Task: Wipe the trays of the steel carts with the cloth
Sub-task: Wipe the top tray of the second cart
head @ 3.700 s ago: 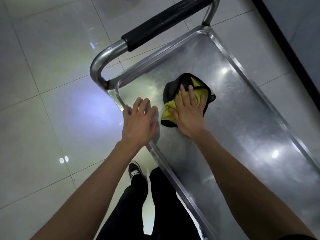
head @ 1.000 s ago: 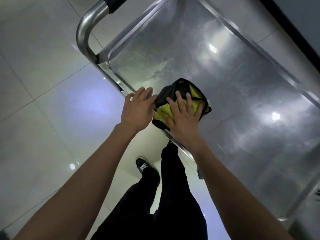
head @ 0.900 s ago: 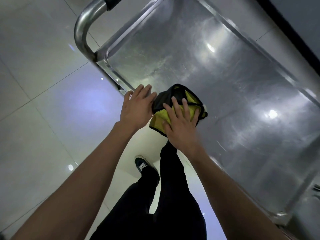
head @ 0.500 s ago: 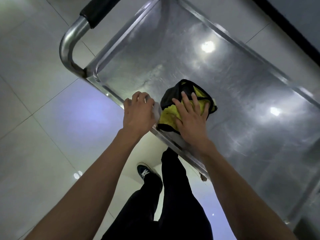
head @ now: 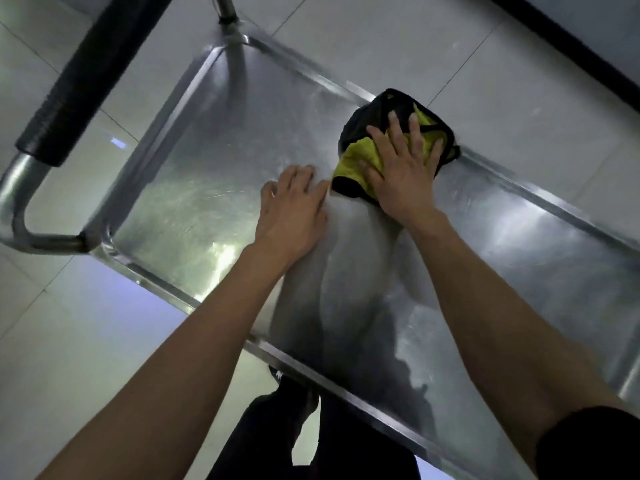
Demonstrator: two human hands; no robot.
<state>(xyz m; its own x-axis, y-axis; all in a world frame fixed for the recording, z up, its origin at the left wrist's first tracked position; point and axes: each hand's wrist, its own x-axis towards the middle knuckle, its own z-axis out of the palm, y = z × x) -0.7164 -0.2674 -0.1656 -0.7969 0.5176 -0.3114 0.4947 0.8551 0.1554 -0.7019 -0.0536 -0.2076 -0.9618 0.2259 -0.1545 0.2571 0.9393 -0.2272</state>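
The steel cart's top tray fills the middle of the view. A crumpled yellow cloth with a black border lies against the tray's far rim. My right hand presses flat on the cloth, fingers spread. My left hand rests palm down on the bare steel just left of the cloth, holding nothing.
The cart's steel push handle with a black grip rises at the left end. Pale floor tiles surround the cart, and a dark baseboard runs along the far right. My dark trousers and a shoe show below the near rim.
My right hand has slid the cloth from the tray's near rim across to the far rim. My left hand has left the near rim and now lies flat mid-tray.
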